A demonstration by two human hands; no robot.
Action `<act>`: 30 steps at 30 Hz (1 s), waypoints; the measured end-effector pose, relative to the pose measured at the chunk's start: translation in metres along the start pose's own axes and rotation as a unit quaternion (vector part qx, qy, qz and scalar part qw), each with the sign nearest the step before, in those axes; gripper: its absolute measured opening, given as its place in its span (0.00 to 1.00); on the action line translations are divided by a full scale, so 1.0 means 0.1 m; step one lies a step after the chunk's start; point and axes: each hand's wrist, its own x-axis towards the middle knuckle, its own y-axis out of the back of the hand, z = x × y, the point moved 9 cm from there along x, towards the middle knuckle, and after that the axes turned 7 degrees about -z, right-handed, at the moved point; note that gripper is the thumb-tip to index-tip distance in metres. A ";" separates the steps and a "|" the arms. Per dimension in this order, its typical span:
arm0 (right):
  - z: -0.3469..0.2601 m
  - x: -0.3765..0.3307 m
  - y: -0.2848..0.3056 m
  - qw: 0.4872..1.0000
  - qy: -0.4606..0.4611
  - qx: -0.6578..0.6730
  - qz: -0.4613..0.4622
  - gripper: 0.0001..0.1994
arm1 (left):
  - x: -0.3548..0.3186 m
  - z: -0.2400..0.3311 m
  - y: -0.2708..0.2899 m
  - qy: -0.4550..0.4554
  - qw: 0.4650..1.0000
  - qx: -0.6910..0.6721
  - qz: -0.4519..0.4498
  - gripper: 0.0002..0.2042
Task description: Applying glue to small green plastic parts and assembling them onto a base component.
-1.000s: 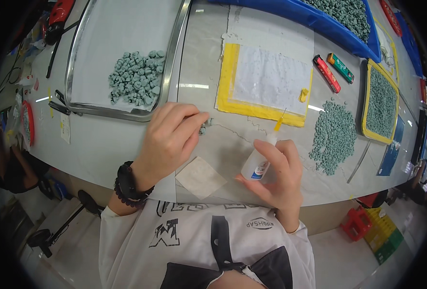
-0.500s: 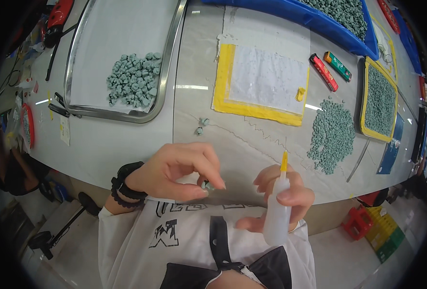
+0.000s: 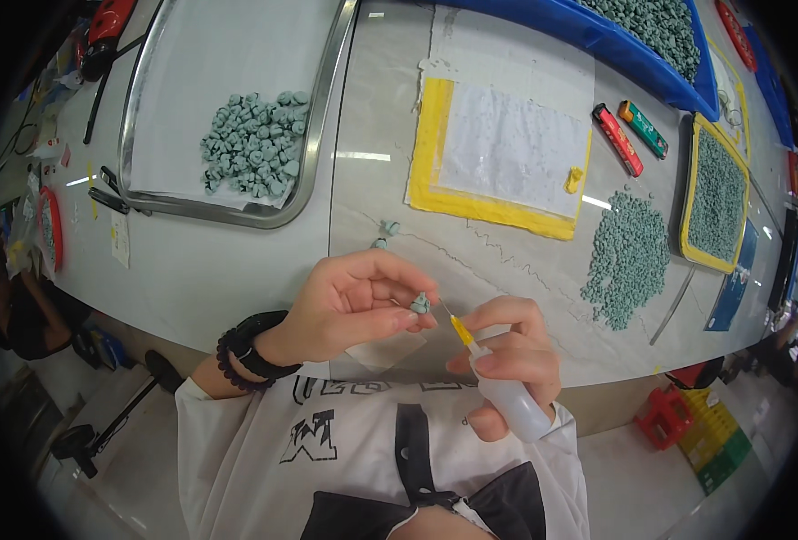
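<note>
Head view: a small grey-green piece (image 3: 420, 304) is pinched between the thumb and fingers (image 3: 397, 317) of the left hand (image 3: 349, 306), held above the near edge of the tabletop (image 3: 237, 270). A beaded dark bracelet (image 3: 250, 349) is worn on the left wrist. The right hand (image 3: 507, 355) is closed around a small white squeeze bottle (image 3: 507, 400), with its yellow nozzle (image 3: 463, 331) tilted up-left and the thin metal tip just beside the pinched piece; contact cannot be told.

Two loose grey-green pieces (image 3: 385, 234) are seen on the tabletop just beyond the left hand. Past them a white sheet on a yellow mat (image 3: 498, 162) is laid flat, with a small yellow cap (image 3: 575, 178) on its right part. A loose heap of grey-green pieces (image 3: 628, 256) is spread to the right of the mat, and a yellow-rimmed tray (image 3: 714, 198) filled with the same pieces is set beyond it. Two markers (image 3: 631, 135), one red and one green-orange, are laid between the mat and that tray. At far left a metal tray (image 3: 327, 135) lined with white paper is seen, holding a pile of pieces (image 3: 255, 144). A blue bin (image 3: 615, 36) of pieces is set at the far edge.
</note>
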 end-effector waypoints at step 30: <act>0.16 -0.05 -0.09 0.990 -0.034 0.134 -0.013 0.23 | 0.01 0.06 -0.01 -0.040 0.998 0.041 0.032 0.16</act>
